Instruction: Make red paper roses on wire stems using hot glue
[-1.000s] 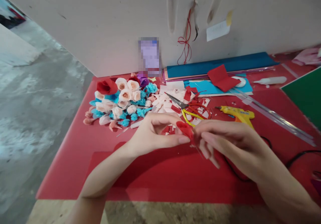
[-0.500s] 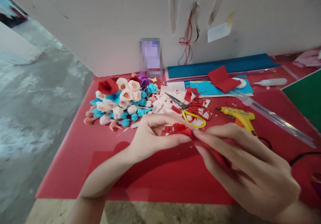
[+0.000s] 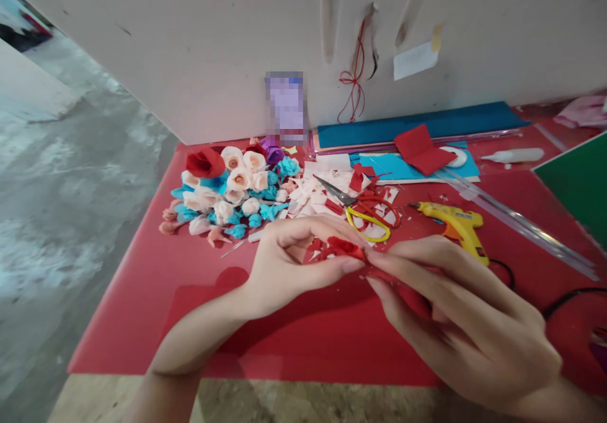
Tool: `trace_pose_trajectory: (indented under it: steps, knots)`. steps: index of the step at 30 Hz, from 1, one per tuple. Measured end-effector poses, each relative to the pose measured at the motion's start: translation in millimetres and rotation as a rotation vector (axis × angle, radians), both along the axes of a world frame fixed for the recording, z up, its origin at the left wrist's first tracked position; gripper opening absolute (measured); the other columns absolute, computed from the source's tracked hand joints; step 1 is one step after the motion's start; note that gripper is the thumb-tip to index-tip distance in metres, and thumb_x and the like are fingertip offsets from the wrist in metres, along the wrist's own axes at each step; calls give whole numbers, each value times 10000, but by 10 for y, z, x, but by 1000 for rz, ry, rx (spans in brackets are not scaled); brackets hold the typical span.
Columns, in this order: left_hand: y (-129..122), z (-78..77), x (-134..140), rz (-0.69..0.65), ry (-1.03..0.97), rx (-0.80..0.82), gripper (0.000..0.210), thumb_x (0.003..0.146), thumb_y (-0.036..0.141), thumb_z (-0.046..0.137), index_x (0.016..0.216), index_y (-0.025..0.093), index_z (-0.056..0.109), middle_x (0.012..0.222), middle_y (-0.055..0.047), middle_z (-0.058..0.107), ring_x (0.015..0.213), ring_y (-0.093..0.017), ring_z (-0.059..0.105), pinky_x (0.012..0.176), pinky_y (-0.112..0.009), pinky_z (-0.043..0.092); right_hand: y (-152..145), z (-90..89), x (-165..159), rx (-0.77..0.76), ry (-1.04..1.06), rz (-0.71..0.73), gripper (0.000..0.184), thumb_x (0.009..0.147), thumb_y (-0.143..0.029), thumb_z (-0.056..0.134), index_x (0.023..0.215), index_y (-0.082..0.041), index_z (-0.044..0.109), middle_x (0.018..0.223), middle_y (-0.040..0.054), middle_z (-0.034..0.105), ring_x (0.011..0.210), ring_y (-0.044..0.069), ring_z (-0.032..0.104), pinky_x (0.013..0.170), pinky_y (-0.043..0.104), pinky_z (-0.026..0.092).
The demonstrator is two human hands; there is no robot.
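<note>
A small red paper flower (image 3: pixel 345 247) is pinched between the thumb and fingers of my left hand (image 3: pixel 294 262), its petals curled upward. My right hand (image 3: pixel 474 322) comes in from the right, its fingertips closed together at the flower's base; part of what they grip is hidden. Just beyond the fingers lie scissors (image 3: pixel 367 224) with yellow and red handles, on a heap of pale and red paper scraps (image 3: pixel 308 189). Left of the scraps is a pile of finished paper flowers (image 3: pixel 237 179) in white, blue, red and purple.
A yellow glue gun (image 3: pixel 458 224) lies right of the scissors, its dark cord trailing right. Behind are a folded red paper piece (image 3: pixel 421 148), blue paper (image 3: pixel 427 122), a white glue bottle (image 3: pixel 515 155) and clear plastic strips (image 3: pixel 521 217). A light wall (image 3: pixel 227 56) bounds the red table's (image 3: pixel 128 309) back.
Both hands keep their grip at nearly the same place. The flower has turned or tilted slightly, and my right hand has shifted a little to the left.
</note>
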State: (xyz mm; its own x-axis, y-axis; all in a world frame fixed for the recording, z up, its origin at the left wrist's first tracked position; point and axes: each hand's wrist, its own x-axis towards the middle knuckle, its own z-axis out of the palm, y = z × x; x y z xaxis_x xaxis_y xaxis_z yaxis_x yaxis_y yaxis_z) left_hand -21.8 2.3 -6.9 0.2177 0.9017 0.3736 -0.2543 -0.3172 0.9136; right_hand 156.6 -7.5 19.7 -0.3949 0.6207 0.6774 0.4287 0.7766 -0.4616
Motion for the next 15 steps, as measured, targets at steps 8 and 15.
trace_pose_trajectory:
  steps: [8, 15]
  knots:
    - [-26, 15, 9, -13, 25, -18, 160, 705, 73, 728, 815, 187, 704, 822, -22, 732, 828, -163, 679, 809, -304, 554, 4, -38, -42, 4, 55, -21, 252, 711, -54, 706, 878, -192, 577, 786, 15, 622, 668, 115, 583, 598, 226, 517]
    - [-30, 25, 5, -50, 27, -26, 201, 721, 45, 701, 863, 187, 710, 838, -18, 736, 840, -155, 676, 816, -294, 545, -15, -10, 20, -123, 138, 89, 226, 692, -50, 711, 811, -174, 565, 768, -7, 579, 677, 81, 563, 612, 201, 502]
